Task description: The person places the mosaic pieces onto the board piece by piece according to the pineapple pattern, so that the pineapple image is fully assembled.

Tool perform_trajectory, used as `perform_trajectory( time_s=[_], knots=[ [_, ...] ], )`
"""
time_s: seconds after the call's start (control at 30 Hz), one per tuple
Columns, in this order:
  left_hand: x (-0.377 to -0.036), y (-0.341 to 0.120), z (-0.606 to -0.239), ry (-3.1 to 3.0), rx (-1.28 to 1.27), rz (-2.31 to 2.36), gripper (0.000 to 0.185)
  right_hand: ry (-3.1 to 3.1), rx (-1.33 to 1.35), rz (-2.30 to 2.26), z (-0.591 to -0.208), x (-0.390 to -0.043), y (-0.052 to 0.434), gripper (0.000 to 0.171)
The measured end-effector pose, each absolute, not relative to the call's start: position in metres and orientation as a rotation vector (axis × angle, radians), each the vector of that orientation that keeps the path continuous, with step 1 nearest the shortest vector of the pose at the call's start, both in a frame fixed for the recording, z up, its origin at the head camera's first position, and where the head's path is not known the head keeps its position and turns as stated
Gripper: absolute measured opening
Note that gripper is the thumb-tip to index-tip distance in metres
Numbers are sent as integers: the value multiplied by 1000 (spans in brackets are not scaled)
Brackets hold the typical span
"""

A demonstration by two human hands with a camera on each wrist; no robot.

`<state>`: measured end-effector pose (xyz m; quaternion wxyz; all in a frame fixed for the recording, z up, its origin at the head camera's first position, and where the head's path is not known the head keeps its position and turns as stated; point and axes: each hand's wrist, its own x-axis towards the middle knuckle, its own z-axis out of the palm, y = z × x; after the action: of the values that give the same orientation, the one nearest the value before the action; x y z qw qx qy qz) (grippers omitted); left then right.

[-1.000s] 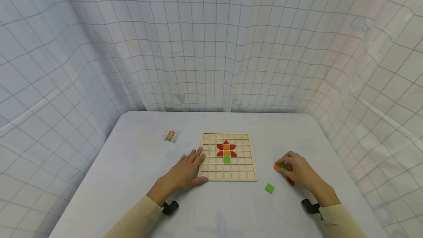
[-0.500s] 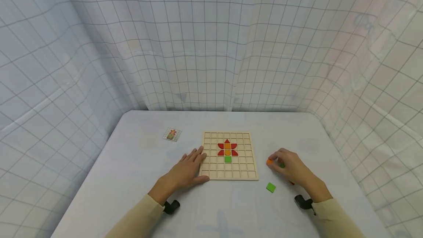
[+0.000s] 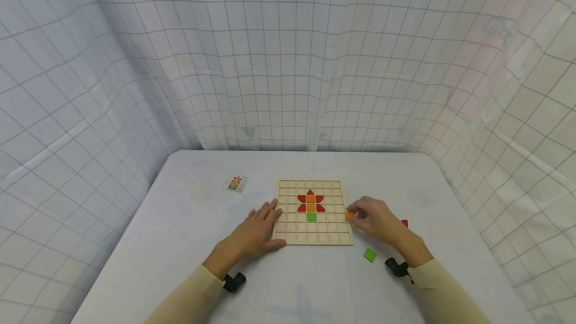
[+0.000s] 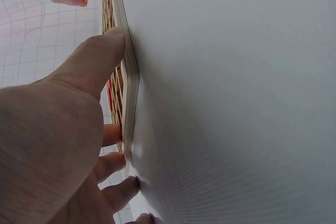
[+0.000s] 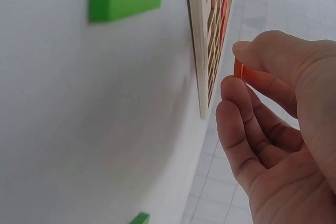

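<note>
The right hand pinches a small flat orange wooden piece between thumb and fingertips, just above the right edge of the square wooden grid board; the right wrist view shows the orange piece held on edge, close to the board's rim. The left hand lies flat with fingers spread, resting on the white bench and pressing against the board's left edge, thumb along its near corner. In the board's cells sits a flower of red petals, orange centre pieces and a green square below them. A loose green square tile lies on the bench near the right wrist, a red piece lies beyond the right hand, and a small pattern card lies left of the board
</note>
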<state>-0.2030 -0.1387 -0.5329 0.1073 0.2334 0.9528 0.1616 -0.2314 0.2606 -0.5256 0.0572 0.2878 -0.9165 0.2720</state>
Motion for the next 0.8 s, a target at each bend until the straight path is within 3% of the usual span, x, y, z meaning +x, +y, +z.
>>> perform_trajectory(
  time_s=[0.8],
  knots=[
    [-203, -140, -531, 2785, 693, 486, 93, -2785, 1074, 836, -529, -242, 203, 14]
  ],
)
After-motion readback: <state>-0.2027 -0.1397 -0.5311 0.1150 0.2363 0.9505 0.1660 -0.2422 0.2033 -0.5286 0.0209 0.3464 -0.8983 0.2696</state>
